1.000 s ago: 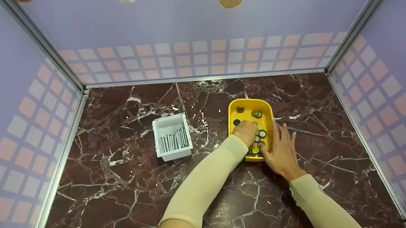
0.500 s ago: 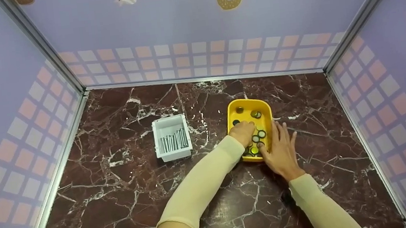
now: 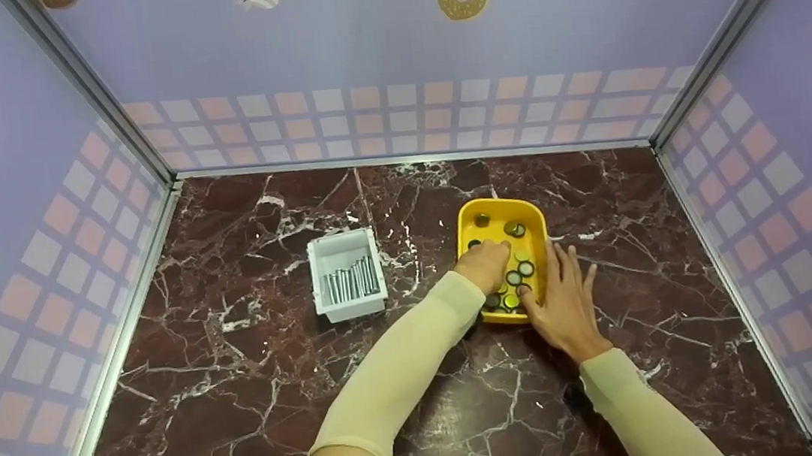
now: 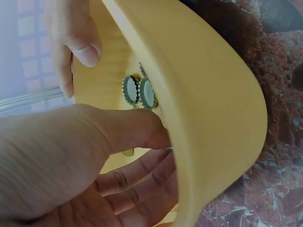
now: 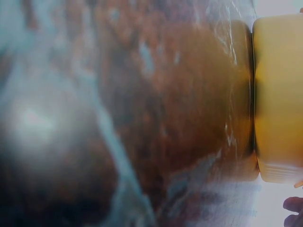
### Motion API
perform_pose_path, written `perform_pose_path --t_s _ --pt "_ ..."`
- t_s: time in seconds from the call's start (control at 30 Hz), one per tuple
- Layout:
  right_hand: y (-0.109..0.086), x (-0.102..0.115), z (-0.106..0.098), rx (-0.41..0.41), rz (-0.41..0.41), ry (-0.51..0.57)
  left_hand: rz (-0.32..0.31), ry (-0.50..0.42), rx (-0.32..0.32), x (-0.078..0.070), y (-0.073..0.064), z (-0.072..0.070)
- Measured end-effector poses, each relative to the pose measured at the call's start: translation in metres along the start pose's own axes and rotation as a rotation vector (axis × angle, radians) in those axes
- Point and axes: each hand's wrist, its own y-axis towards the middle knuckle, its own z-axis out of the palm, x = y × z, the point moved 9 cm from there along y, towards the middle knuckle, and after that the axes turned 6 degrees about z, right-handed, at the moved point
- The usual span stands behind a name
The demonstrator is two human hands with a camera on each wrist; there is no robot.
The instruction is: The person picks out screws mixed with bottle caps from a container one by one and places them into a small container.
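A yellow bin (image 3: 498,209) holds several metal bottle caps (image 3: 514,277), some with their pale inner faces up. My left hand (image 3: 485,263) reaches inside with bent fingers. In the left wrist view its thumb (image 4: 135,127) lies close to the fingers, but the rim hides the tips, so whether a cap is pinched there is unclear. Beside the thumb, bottle caps (image 4: 130,90) lean together. My right hand (image 3: 562,310) grips the bin's right wall, its thumb inside and the fingers along the outside. The right wrist view shows the outer bin wall (image 5: 279,99).
To the left stands a white bin (image 3: 352,311) with several metal bolts (image 3: 351,280) in it. Dark red marble (image 3: 257,395) forms the tabletop. Purple panels (image 3: 386,41) with metal edging enclose the back and both sides.
My left hand has shifted slightly left and toward me inside the yellow bin, uncovering more caps near its front. The right hand keeps its hold, and both bins stay in place.
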Motion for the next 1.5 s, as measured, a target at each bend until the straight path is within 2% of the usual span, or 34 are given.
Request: perform_pose_path --t_s 0.07,0.1,0.13,0.2,0.27,0.3,0.37,0.4,0.5,0.67,0.8,1.07,1.5 --pt "0.0 0.0 0.0 0.003 0.001 -0.007 0.003 -0.028 0.001 -0.003 -0.009 -0.009" --pt "0.0 -0.001 0.0 0.004 0.003 -0.007 -0.001 -0.038 0.012 -0.008 -0.024 -0.025" --pt "0.0 -0.001 0.0 0.004 0.004 -0.008 -0.013 -0.041 0.025 -0.013 -0.032 -0.034" --pt "0.001 0.0 0.0 0.003 0.004 -0.006 -0.012 -0.055 0.02 -0.009 -0.024 -0.026" --pt "0.001 0.0 -0.001 -0.001 0.004 -0.001 -0.003 -0.045 -0.009 -0.002 -0.009 -0.013" --pt "0.001 0.0 -0.001 -0.003 0.002 0.002 -0.015 -0.037 -0.013 -0.002 -0.008 -0.013" --pt "0.001 0.001 -0.001 -0.008 0.001 0.001 0.003 -0.059 -0.01 0.002 -0.003 -0.007" --pt "0.001 0.001 -0.001 -0.01 0.001 -0.001 0.003 -0.062 0.004 -0.002 -0.014 -0.019" --pt "0.001 0.001 0.0 -0.01 -0.001 0.0 0.004 -0.099 0.016 -0.009 -0.037 -0.039" --pt "0.001 0.001 -0.001 -0.003 0.001 0.003 0.015 -0.146 -0.011 -0.011 -0.051 -0.049" --pt "0.0 0.003 -0.002 -0.011 -0.002 0.007 0.029 -0.168 -0.022 -0.011 -0.055 -0.052" --pt "-0.001 0.003 -0.002 -0.025 -0.004 -0.001 0.051 -0.205 -0.021 -0.007 -0.052 -0.048" --pt "0.0 0.002 -0.001 -0.016 -0.003 0.007 0.049 -0.295 -0.027 -0.004 -0.055 -0.049"
